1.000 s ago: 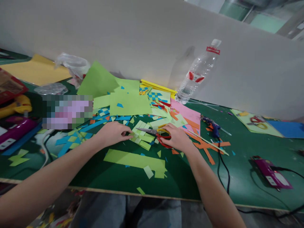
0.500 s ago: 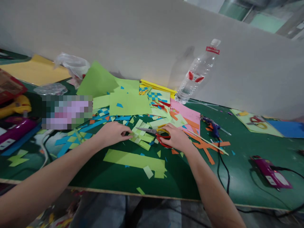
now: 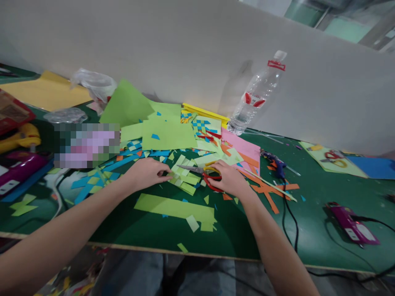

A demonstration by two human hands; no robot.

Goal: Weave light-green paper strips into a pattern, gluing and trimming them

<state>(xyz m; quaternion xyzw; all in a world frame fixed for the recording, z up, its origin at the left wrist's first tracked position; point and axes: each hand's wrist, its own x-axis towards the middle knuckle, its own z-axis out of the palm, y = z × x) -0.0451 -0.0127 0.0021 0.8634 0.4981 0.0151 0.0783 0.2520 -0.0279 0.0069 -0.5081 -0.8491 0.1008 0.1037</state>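
Observation:
In my right hand (image 3: 226, 176) are scissors (image 3: 208, 174) with red and yellow handles, their blades pointing left over woven strips. My left hand (image 3: 151, 172) pinches the left edge of that piece of woven green paper strips (image 3: 185, 176). The blade tips lie above the woven piece, close to my left fingers. Nearer to me lies a flat light-green paper strip (image 3: 175, 206) with a small pale scrap (image 3: 193, 223) by it. Behind my hands rests a larger green paper sheet (image 3: 168, 135).
A tilted water bottle (image 3: 253, 98) leans on the grey wall. At right are a glue gun (image 3: 277, 164), orange strips (image 3: 268, 191), a purple power device (image 3: 352, 224) and black cables. Blue strips (image 3: 84, 185) and a white cable (image 3: 58, 197) lie at left.

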